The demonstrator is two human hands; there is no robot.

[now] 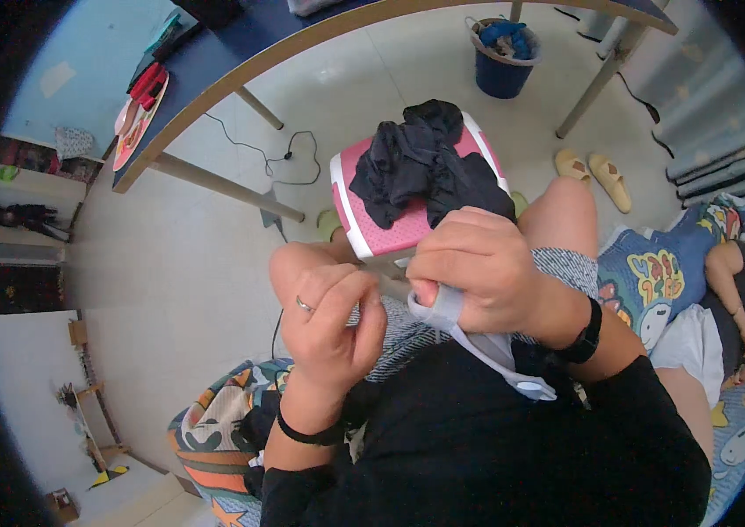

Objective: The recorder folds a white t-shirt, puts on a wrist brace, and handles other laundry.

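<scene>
My right hand (478, 272) is closed in a pinch on a pale grey fabric strap (486, 351). The strap hangs in a loop below the fingers and ends in a whitish tab near my black shirt. To its left, my left hand (333, 325) is raised with curled fingers and the thumb pressed against them; whatever it may hold is too small to make out. The two hands are apart. Beyond them, crumpled black clothing (416, 162) lies on a pink and white box-like stool (390, 233) in front of my knees.
A blue desk (271, 26) with metal legs spans the far side. A dark blue bin (502, 70) stands under it, and black cables (289, 156) run over the floor. Yellow slippers (609, 182) lie at right. Another person (728, 307) lies on the patterned bed (653, 263).
</scene>
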